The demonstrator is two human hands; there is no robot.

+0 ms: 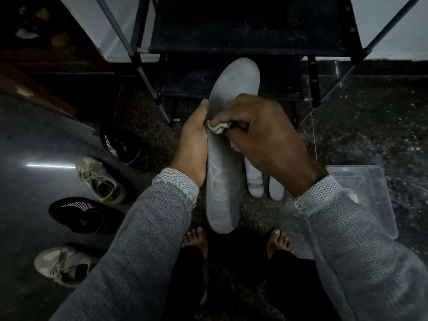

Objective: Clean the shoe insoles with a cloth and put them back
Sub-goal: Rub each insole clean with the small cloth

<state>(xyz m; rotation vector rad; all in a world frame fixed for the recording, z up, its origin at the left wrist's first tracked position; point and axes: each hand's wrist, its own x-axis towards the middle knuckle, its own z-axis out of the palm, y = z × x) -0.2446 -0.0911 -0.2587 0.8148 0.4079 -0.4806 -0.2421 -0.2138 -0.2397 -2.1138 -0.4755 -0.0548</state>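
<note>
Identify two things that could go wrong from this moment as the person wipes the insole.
1. The left hand holds the long grey foam insole only along one edge; pressure from the right hand rubbing the small whitish cloth might bend it or knock it loose.
2. Two pale grey insoles lie on the floor directly below; dislodged dirt could land on them.

You look down in dim light on a dark speckled floor (370, 117) with a bright streak of reflected light (49, 165) at nine o'clock, a black metal-framed rack (243, 31) at twelve o'clock, pale walls (393, 26) behind it.
</note>
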